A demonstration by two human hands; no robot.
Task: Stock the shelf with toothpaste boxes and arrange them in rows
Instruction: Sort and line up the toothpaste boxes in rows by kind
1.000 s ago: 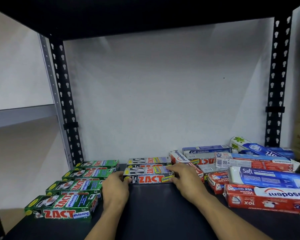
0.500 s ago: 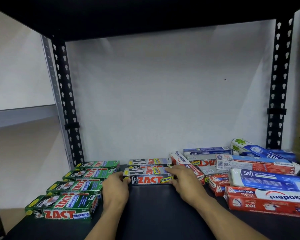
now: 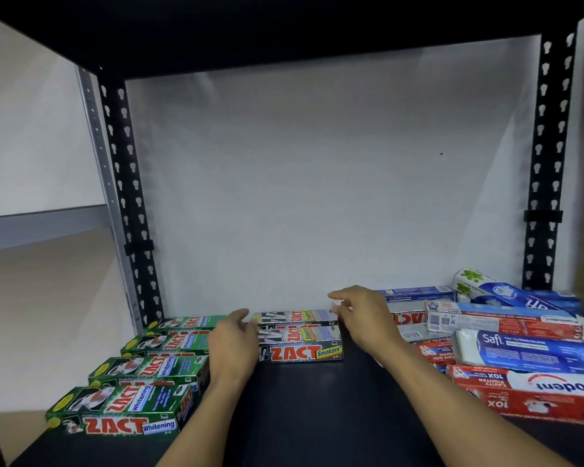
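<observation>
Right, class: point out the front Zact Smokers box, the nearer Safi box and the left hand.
Front Zact Smokers box (image 3: 292, 353), head view, front face, on the red lettering.
Nearer Safi box (image 3: 536, 353), head view, blue top face.
Left hand (image 3: 233, 342), head view, back of the hand.

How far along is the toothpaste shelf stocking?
Done: green Zact Whitening boxes run in a row at left, two Zact Smokers boxes sit lined up mid-shelf. In hand: left hand is open beside them; right hand is at the mixed pile, grip unclear. Left: that jumbled Pepsodent and Safi pile.
</observation>
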